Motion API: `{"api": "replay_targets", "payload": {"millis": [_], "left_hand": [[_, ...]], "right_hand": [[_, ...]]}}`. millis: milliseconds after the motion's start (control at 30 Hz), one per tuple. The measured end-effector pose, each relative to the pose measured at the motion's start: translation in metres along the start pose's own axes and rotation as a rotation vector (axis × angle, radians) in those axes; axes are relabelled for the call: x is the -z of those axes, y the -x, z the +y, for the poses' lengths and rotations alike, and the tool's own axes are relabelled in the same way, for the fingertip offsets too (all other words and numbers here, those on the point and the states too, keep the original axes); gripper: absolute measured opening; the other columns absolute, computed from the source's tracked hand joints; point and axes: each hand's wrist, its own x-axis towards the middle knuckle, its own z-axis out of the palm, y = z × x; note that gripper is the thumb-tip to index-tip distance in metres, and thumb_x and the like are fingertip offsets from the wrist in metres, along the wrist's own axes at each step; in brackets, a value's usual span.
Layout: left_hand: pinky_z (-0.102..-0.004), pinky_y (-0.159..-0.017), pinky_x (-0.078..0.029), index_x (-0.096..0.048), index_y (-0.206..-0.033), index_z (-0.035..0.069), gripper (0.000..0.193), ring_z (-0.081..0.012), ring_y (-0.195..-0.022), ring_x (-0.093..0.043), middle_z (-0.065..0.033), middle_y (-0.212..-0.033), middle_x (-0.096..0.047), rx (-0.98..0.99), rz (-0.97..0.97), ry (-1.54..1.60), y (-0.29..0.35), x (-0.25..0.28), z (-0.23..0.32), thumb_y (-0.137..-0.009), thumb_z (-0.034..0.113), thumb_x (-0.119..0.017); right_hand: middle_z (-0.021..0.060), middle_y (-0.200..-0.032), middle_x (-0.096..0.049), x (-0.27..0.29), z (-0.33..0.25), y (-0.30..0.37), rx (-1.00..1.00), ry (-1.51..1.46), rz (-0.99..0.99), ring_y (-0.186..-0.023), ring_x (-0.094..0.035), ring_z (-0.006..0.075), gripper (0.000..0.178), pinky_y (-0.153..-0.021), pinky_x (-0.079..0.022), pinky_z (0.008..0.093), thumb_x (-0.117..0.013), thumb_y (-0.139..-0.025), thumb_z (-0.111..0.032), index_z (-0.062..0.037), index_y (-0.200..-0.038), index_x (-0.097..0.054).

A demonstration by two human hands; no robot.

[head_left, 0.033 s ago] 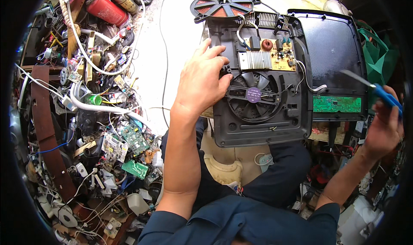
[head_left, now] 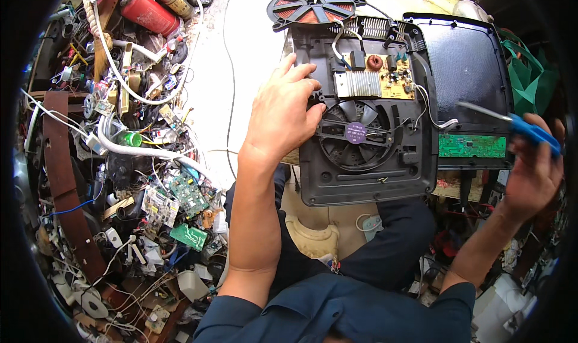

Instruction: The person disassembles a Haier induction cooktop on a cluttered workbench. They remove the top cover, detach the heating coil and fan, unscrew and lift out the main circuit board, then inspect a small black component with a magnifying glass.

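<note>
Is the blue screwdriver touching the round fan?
Apart: the head view shows the blue screwdriver well right of the fan, a clear gap between them.

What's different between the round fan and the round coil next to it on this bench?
The fan is set inside the black casing, while the coil sits at the casing's far edge. The fan has dark blades and a purple centre label; the coil shows reddish-orange windings crossed by black spokes. Both are round, with black parts spreading out from the middle.
</note>
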Motion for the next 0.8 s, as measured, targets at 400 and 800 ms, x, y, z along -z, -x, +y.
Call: {"api": "replay_targets", "payload": {"millis": [400,800], "left_hand": [[-0.0525,-0.113,-0.043,-0.074,-0.115,0.000,0.039,-0.0478,-0.139,-0.050,-0.0171,-0.138,-0.066,-0.037,0.078,-0.090,-0.007,-0.015,0.007,-0.085,0.022,-0.084],[-0.0533,-0.112,-0.043,-0.074,-0.114,0.002,0.036,-0.0471,-0.139,-0.050,-0.0159,-0.136,-0.067,0.011,0.104,-0.122,-0.013,-0.023,0.013,-0.084,0.020,-0.084]], "right_hand": [[0.0150,-0.117,-0.070,-0.196,0.029,-0.027,0.080,0.035,-0.263,-0.089,-0.067,0.0119,0.044,-0.083,-0.058,0.0261,-0.057,-0.103,0.005,-0.0001,-0.145,-0.046],[0.0126,-0.111,-0.072,-0.211,0.042,-0.028,0.065,0.100,-0.306,-0.089,-0.068,0.0110,0.040,-0.082,-0.058,0.0260,-0.059,-0.103,0.003,-0.0002,-0.141,-0.049]]}}
